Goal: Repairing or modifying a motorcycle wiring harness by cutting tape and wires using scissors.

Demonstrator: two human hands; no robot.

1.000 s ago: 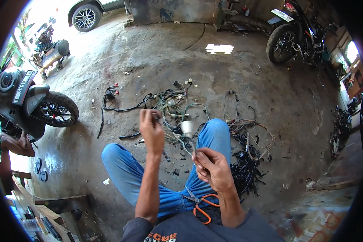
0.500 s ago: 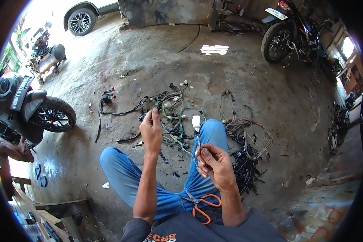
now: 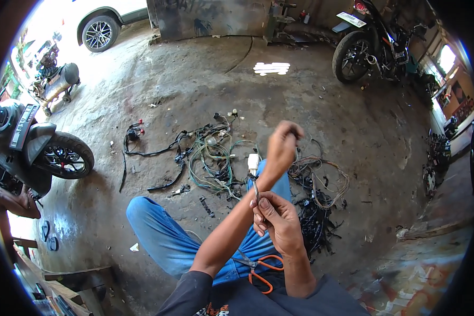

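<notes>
Between thumb and fingertips, my right hand (image 3: 280, 220) pinches a short bundle of wires (image 3: 256, 187), with a white plug connector (image 3: 253, 162) standing upright at its top end. My left forearm crosses in front of my body, passing behind the held wires. Beyond the connector, to its right, is my left hand (image 3: 285, 141), its fingers curled and smeared by motion. Whether it holds anything cannot be made out. Orange-handled scissors (image 3: 259, 271) lie on my lap. A tangled wiring harness (image 3: 210, 158) of green, yellow and black wires spreads on the floor ahead.
Right of my knee lie a loop of thin wires (image 3: 342, 181) and a pile of black scraps (image 3: 315, 224). Motorcycles stand at the left (image 3: 63, 155) and far right (image 3: 353, 55). Sandals (image 3: 52, 243) rest on the floor at left, below a person's bare foot (image 3: 29, 197).
My left hand has swung from above the harness across to the right, past the connector. My right hand keeps its pinch on the wires. The whole view has shifted slightly.
</notes>
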